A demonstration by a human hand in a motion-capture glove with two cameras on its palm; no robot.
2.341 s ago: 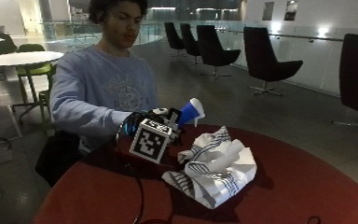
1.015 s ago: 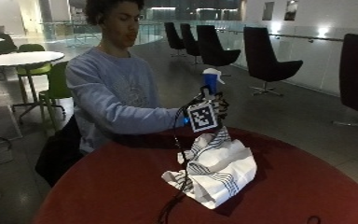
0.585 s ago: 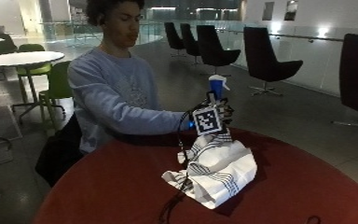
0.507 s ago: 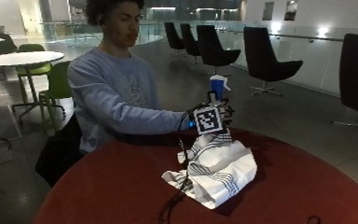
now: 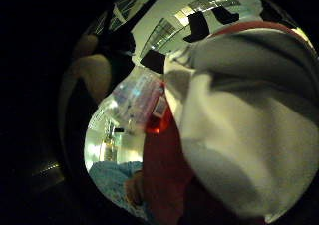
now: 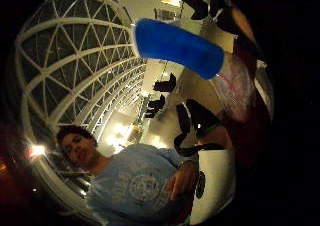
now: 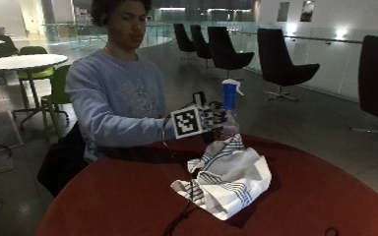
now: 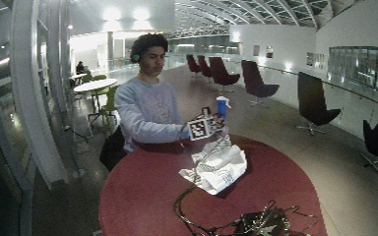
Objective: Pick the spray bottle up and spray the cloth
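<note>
In the outside view my gloved right hand point(image 7: 214, 119) grips a spray bottle point(image 7: 229, 105) and holds it upright. The bottle has a blue spray head and a clear body, and it hangs just above the far edge of the cloth. The cloth point(image 7: 232, 178) is white with dark stripes and lies crumpled on the red round table point(image 7: 110, 196). The wide outside view shows the same hand point(image 8: 213, 124), bottle point(image 8: 222, 105) and cloth point(image 8: 218, 164). Close to the palm lie the cloth point(image 5: 239, 120) and the bottle's clear body point(image 5: 137, 98). The blue spray head point(image 6: 177, 46) fills part of the thumb side view.
A tangle of cables point(image 8: 254, 223) lies at the table's near edge. Dark chairs point(image 7: 277, 64) stand behind on the floor. A white table point(image 7: 18, 61) with green chairs stands at the back left. The person's bare hand point(image 6: 177, 178) rests near their lap.
The hand has carried the bottle up and to the right, from beside the cloth to above its far edge, turning it upright. It has held still for the last half second.
</note>
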